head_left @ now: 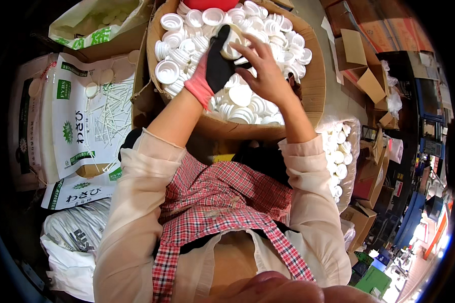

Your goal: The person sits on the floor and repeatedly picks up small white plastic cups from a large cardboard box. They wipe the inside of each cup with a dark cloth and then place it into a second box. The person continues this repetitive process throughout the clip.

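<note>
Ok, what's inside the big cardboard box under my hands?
White round caps fill the cardboard box, with something red at the far end; whatever lies beneath is covered.

A round cap (234, 36), pale cream in colour, is in the gloved left hand (216, 66), tilted on its edge. It is above the many white caps (240, 94), which are round, ridged and lie loosely heaped, in different directions.

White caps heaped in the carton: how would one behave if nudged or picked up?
Probably light for its size: the white cap looks like hollow plastic. Likely fairly stiff, as its rim looks round in the heaped carton. May roll or slide, being round and smooth-looking, though neighbours crowd it.
</note>
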A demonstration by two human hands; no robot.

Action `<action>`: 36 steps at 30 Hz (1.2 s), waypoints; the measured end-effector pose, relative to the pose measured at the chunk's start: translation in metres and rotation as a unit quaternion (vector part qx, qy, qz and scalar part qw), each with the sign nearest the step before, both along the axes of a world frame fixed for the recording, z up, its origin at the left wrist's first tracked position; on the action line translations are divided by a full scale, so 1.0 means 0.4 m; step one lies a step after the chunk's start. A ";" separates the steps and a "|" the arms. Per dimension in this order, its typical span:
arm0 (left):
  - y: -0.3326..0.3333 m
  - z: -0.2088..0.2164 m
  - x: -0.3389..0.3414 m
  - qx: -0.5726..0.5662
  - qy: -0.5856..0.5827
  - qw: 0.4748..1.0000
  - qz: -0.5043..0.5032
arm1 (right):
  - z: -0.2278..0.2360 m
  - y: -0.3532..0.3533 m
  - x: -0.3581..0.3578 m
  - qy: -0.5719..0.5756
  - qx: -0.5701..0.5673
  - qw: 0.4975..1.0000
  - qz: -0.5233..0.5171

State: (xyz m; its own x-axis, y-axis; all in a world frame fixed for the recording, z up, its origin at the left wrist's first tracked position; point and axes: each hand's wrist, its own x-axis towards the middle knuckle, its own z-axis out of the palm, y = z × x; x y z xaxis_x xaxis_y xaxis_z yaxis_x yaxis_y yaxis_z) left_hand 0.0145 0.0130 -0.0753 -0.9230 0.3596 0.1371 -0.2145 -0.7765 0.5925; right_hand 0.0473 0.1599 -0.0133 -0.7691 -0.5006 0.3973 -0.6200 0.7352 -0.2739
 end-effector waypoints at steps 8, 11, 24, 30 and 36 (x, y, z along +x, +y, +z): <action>-0.040 0.054 -0.032 0.195 -0.080 0.971 -0.109 | -0.258 0.276 0.038 -0.317 0.199 0.910 -0.181; -0.040 0.103 -0.018 0.162 -0.065 0.974 -0.146 | -0.452 0.324 0.085 -0.338 0.247 0.907 -0.052; -0.027 0.184 0.054 0.126 -0.112 0.965 -0.199 | -0.242 0.308 0.029 -0.357 -0.319 0.849 -0.225; -0.004 0.171 0.064 0.161 -0.084 0.957 -0.227 | -0.010 0.223 0.145 -0.381 -0.757 0.530 0.023; 0.013 0.167 0.086 -0.406 0.391 0.816 0.127 | 0.001 0.183 0.157 -0.354 -0.758 0.548 0.008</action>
State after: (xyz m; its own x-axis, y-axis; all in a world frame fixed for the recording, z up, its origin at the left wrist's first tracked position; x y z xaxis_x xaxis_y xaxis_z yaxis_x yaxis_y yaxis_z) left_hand 0.0487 0.0184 -0.0086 -0.7260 0.4366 0.5313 0.5827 -0.0197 0.8125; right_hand 0.1103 0.2330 -0.0131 -0.9994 -0.0173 -0.0294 0.0334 -0.6739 -0.7380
